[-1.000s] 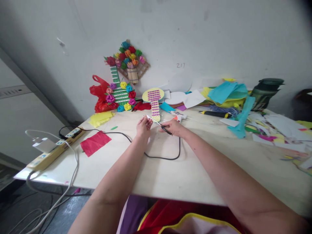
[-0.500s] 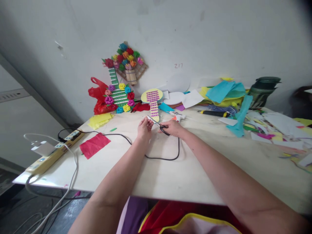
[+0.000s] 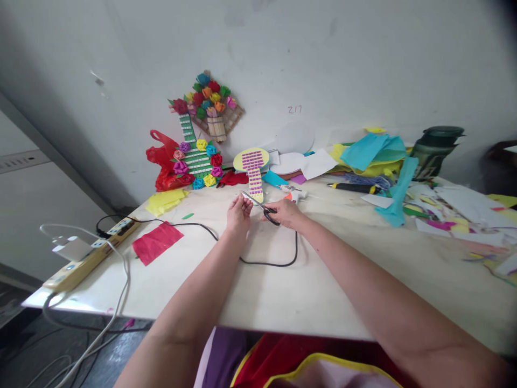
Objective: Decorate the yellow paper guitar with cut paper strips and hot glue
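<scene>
My right hand (image 3: 286, 213) grips a pair of scissors (image 3: 270, 211) by its black handles, with the blades pointing up and left toward my other hand. The fingers of my left hand (image 3: 239, 212) are pinched together beside the blade tips; whatever they hold is too small to make out. Just beyond both hands lies a yellow guitar-like paper craft (image 3: 255, 186) with purple strips on it. A white and orange glue gun (image 3: 295, 197) rests behind my right hand, and its black cord (image 3: 270, 264) loops over the table below my hands.
To the left are red crepe paper (image 3: 157, 242), yellow paper (image 3: 166, 201) and a power strip (image 3: 91, 256) with a white charger. A flowered green craft (image 3: 197, 160) leans at the wall. On the right are a yellow-black tool (image 3: 352, 188), paper scraps (image 3: 460, 215) and a dark bottle (image 3: 437, 152).
The scissors and my left hand have shifted very slightly to the left. Otherwise the hands keep the same hold, and the things on the table have stayed in place.
</scene>
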Available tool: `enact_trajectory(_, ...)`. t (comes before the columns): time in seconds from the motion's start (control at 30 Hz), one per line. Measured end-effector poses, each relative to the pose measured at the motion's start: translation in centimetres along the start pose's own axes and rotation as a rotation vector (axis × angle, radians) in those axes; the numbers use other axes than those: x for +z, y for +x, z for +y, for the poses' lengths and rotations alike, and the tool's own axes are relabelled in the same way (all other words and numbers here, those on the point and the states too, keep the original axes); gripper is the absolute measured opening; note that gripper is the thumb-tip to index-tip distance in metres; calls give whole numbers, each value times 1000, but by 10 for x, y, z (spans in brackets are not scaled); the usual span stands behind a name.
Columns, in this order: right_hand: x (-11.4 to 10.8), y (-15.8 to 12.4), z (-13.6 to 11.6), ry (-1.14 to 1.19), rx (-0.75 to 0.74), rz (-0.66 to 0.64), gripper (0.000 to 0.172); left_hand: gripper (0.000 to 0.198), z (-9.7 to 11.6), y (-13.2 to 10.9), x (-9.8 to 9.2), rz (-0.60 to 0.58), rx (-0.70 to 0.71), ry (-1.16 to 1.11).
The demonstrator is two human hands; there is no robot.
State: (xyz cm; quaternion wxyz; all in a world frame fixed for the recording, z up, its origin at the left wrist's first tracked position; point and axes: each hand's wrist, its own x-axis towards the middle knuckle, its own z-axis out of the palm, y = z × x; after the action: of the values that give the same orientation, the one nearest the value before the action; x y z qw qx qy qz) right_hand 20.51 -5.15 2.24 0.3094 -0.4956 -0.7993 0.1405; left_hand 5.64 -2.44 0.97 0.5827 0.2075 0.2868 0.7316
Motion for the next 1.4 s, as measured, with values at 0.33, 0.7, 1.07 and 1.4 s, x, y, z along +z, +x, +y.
enact_trajectory(0.33, 5, 1, 3, 94, -23, 52, 22, 5, -1, 0, -2, -38, -21, 24)
enact_trajectory(0.7, 6, 4, 13, 703, 249, 13, 29, 9, 2, -1, -2, -25, 9, 161)
enact_trajectory(1.07, 1, 3, 0, 873, 320, 77, 42, 18, -2, 3, -7, -140, -79, 251)
enact_trajectory(1.4, 0, 2, -8, 940, 351, 58, 40, 17, -3, -1, -7, -361, -118, 252)
